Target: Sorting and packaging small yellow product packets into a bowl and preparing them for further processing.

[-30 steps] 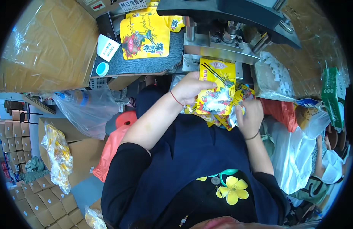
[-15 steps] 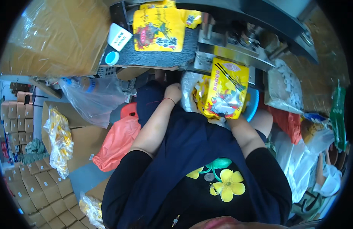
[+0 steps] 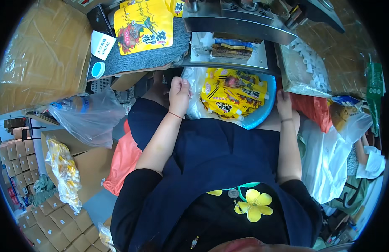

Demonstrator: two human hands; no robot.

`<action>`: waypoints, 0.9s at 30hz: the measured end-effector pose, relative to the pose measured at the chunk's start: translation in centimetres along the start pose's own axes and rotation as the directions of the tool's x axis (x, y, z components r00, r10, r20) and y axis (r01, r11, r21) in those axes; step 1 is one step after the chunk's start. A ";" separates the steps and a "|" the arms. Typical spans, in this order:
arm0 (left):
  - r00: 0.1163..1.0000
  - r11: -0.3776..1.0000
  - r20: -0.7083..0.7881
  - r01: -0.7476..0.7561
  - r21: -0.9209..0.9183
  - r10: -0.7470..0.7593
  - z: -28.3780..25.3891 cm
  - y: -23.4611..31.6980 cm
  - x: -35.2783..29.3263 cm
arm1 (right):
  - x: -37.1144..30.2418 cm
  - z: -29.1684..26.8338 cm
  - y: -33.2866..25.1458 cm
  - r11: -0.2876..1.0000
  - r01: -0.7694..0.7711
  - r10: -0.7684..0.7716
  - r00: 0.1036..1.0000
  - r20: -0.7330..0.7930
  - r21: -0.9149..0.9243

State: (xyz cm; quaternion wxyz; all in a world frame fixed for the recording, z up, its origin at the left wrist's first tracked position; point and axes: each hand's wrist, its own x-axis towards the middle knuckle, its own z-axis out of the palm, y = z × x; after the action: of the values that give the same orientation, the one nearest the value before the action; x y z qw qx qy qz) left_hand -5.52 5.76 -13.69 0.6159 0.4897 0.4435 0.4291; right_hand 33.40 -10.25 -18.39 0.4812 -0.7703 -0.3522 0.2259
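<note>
A round blue basin [image 3: 268, 110] sits at my lap, under the front edge of a machine. Piled in it are several yellow printed pouches [image 3: 234, 90] with small white spouts. A clear plastic bag [image 3: 195, 98] lines or hangs over its left side. My left hand [image 3: 179, 94] is closed in a fist against this bag's edge, thumb on top. Just right of the basin, my right hand [image 3: 284, 104] hangs in shadow with no pouch in it; its fingers are partly hidden, and whether they touch the rim cannot be told.
Metal machine parts [image 3: 240, 21] overhang a plate with a layered block [image 3: 232, 51]. Flat yellow pouches [image 3: 144, 29], a white card [image 3: 103, 45] and a blue-lined cap [image 3: 98, 69] lie on the dark bench. A tray of white spouts [image 3: 310, 63] stands right; a large carton [image 3: 43, 59] stands left.
The yellow pouch my right hand held up is out of that hand, which has moved right beside the basin. My left hand has shifted slightly left and up. The whole view has also shifted.
</note>
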 end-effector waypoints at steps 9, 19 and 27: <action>0.999 0.712 -0.030 -0.004 0.702 0.034 -4.8 2.1 -1.9 | 0.5 3.8 4.8 0.423 -0.739 0.491 0.673 0.553 0.524; 0.924 0.126 0.274 -0.315 0.941 0.266 0.7 2.5 -2.0 | 0.7 2.1 4.7 0.424 -0.729 0.396 0.683 0.613 0.538; 0.861 0.945 0.411 0.327 0.006 -0.301 1.6 3.1 -3.3 | 1.0 1.8 3.4 0.807 -0.135 0.187 0.982 -0.032 0.575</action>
State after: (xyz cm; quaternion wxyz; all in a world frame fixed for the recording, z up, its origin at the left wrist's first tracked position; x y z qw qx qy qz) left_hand -5.01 2.69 -10.03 0.7716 0.4691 0.3655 0.2259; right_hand 33.91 -9.45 -22.29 0.6834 -0.6270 -0.1808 0.3272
